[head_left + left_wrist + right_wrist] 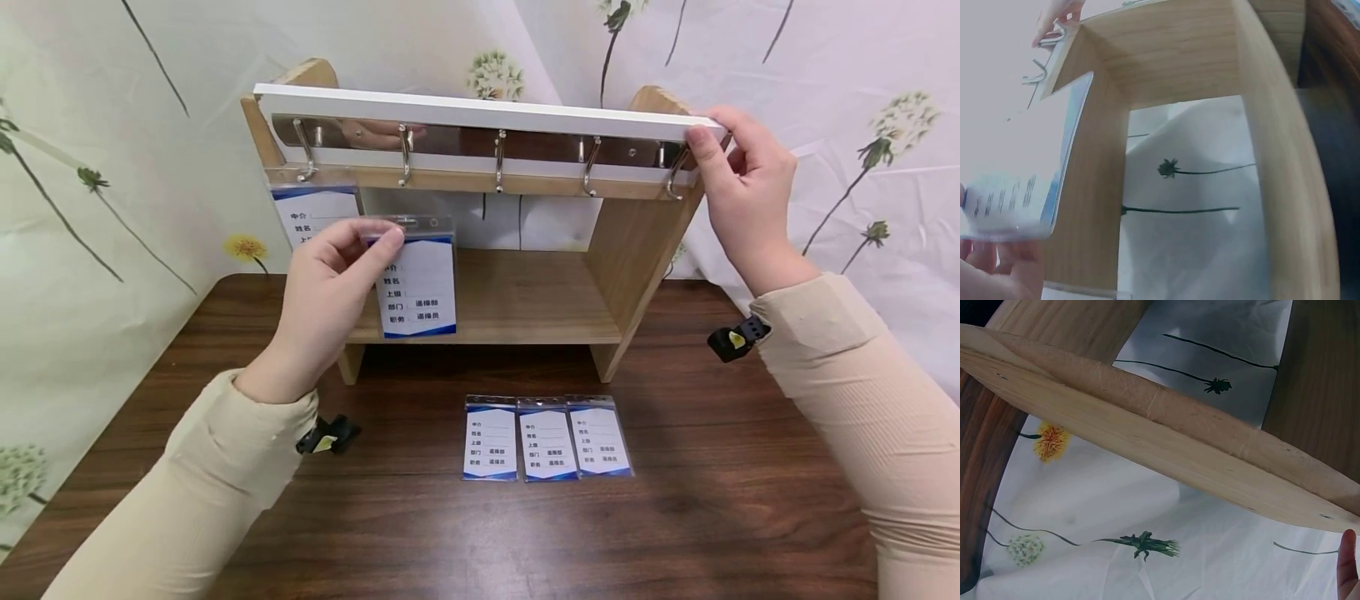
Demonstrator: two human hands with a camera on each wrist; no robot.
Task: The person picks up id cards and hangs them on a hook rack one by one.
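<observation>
My left hand (318, 287) pinches a clear-sleeved ID badge (431, 287) by its upper left corner, between thumb and fingers. The badge hangs upright, its slotted top edge just under the second hook (405, 158) from the left. In the left wrist view the badge (1016, 162) is washed out by light. Another ID badge (311, 204) hangs below the leftmost hook (305, 150), partly behind my left hand. My right hand (750, 179) grips the right end of the white hook rail (480, 107), thumb on its front; only a fingertip (1347, 565) shows in the right wrist view.
The rail tops a wooden shelf stand (517, 283) on a dark wood table (375, 517). Three more badges (490, 442) lie side by side on the table before the stand. Behind it hangs a flower-printed cloth (420, 50).
</observation>
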